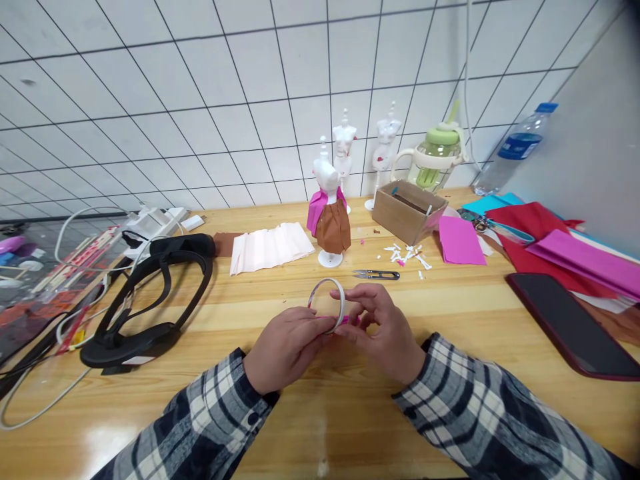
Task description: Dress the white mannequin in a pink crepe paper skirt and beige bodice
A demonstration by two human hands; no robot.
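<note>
A thin white ring, which looks like a nearly used-up roll of tape (342, 301), stands on edge between my hands. The fingers of my left hand (289, 343) are closed on its lower rim. My right hand (383, 327) has curled fingers at the ring's right side, with thumb and fingertips pinching near its bottom. A bit of bright pink material (353, 320) shows under the right fingers, mostly hidden. Just beyond the hands lie small thread snips (377, 275). Behind them a white mini dress form (326, 177) wears a pink top piece and a brown pleated skirt (334, 228).
White scraps (407, 255) lie before a cardboard box (407, 213). Pale pleated paper (273, 248) and a black headset (145, 340) are left. Pink sheets (461, 240), a phone (575, 327), a bottle (517, 150) and a jug (435, 160) are right. Two more dress forms (386, 143) stand behind.
</note>
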